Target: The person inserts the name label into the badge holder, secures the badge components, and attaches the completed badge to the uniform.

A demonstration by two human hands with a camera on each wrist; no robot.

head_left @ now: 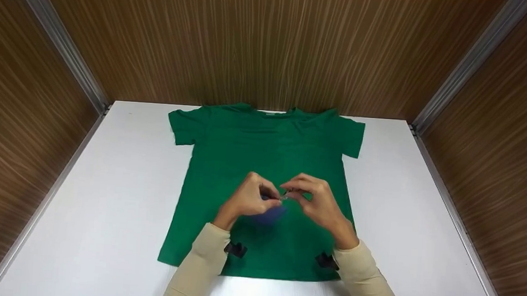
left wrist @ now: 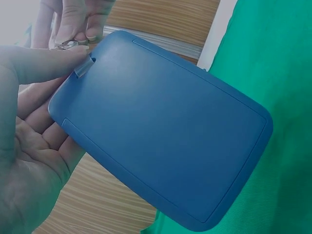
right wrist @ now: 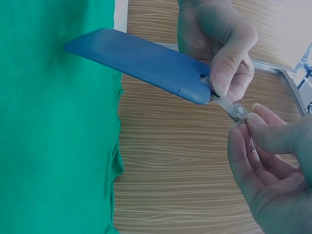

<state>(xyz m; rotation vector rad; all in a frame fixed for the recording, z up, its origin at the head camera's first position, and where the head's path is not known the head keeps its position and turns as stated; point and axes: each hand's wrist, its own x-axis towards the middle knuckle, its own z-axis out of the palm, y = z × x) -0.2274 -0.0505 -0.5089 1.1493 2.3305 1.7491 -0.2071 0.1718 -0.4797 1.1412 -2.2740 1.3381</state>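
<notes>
A blue badge holder (left wrist: 165, 126) with rounded corners hangs from a short clear strap (left wrist: 84, 67) through its slot. My left hand (head_left: 250, 197) pinches the strap between thumb and fingers, close to the slot. On the strap's other end is a small metal clip (right wrist: 240, 111), which my right hand (head_left: 318, 202) pinches by thumb and fingertips. Both hands are nearly together over a green T-shirt (head_left: 267, 153), spread flat with its collar at the far side. In the head view, the left hand partly hides the badge holder.
The T-shirt lies on a white table (head_left: 119, 180), its collar near the far edge. Wood-patterned panels (head_left: 269, 47) enclose the table at the back and both sides, with metal profiles (head_left: 474, 65) along the corners.
</notes>
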